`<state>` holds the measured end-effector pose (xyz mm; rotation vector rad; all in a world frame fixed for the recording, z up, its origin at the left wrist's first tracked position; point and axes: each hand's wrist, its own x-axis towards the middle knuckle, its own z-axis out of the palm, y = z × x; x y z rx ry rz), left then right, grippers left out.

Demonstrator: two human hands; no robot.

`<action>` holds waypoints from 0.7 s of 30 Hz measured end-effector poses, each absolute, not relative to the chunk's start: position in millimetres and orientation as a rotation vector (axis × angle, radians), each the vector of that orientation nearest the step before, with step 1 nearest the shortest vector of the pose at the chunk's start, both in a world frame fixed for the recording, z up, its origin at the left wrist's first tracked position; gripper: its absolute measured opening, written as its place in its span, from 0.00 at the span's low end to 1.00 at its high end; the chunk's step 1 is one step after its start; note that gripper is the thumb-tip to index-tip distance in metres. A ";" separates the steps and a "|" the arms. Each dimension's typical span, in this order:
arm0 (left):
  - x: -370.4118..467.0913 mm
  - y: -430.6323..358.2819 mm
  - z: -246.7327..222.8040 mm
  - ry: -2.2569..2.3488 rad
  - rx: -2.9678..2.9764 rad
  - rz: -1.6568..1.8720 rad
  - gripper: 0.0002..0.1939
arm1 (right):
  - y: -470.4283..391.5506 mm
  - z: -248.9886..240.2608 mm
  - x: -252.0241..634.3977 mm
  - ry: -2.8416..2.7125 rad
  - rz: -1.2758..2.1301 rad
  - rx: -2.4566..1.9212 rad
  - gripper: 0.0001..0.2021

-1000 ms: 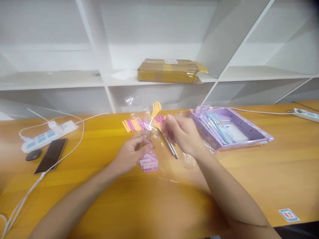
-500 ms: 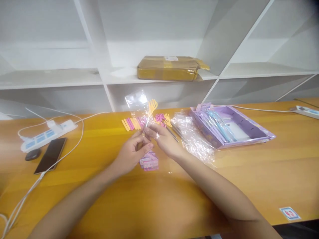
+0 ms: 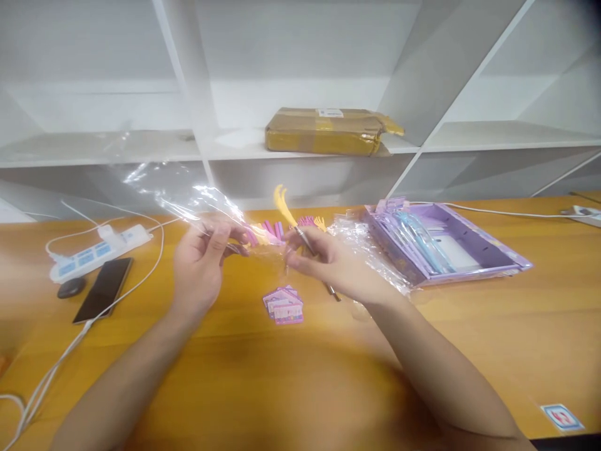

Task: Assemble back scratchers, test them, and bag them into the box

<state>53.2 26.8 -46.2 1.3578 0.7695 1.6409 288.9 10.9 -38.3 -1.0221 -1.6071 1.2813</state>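
Observation:
My left hand is closed on a clear plastic bag, which stretches up and to the left from my fingers. In my right hand is a back scratcher with a yellow hand-shaped head and a thin metal rod. The head points up and away from me, outside the bag. Behind my hands lie pink and yellow handle pieces, partly hidden. More pink scratcher heads show just beyond my right hand. A small fanned stack of purple-pink cards lies on the table below.
Clear plastic bags are heaped right of my right hand, against a purple box holding wrapped items. To the left are a power strip, a phone and white cables. A taped carton rests on the shelf behind.
My hands have moved apart. The left has carried the bag left and lifted it. The right has moved right, and the back scratcher is now in it, clear of the bag.

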 end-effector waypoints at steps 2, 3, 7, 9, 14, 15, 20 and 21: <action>55.7 25.1 -44.9 0.736 1.318 1.685 0.12 | 5.7 -38.3 282.8 -1.650 1.329 -1.042 0.16; 57.7 24.2 -45.6 0.715 1.292 1.669 0.12 | 4.2 -38.9 279.9 -1.640 1.330 -1.041 0.15; 66.2 20.5 -52.6 0.707 1.250 1.401 0.13 | 3.8 -41.6 273.5 -1.624 1.245 -1.016 0.15; 68.1 19.5 -56.1 0.739 1.252 1.355 0.12 | 5.5 -43.1 273.9 -1.632 1.212 -1.012 0.16; 64.3 22.4 -58.6 0.778 1.277 1.469 0.09 | 2.1 -43.9 287.8 -1.561 0.833 -1.034 0.15; 63.3 23.3 -58.5 0.792 1.287 1.480 0.10 | -1.7 -42.0 291.7 -1.591 0.746 -1.032 0.15; 62.1 25.4 -59.8 0.823 1.316 1.496 0.12 | -27.3 -25.1 298.4 -1.868 0.630 -0.958 0.17; 62.2 25.0 -59.8 0.824 1.311 1.495 0.13 | -30.5 -22.5 296.6 -1.928 0.662 -0.950 0.18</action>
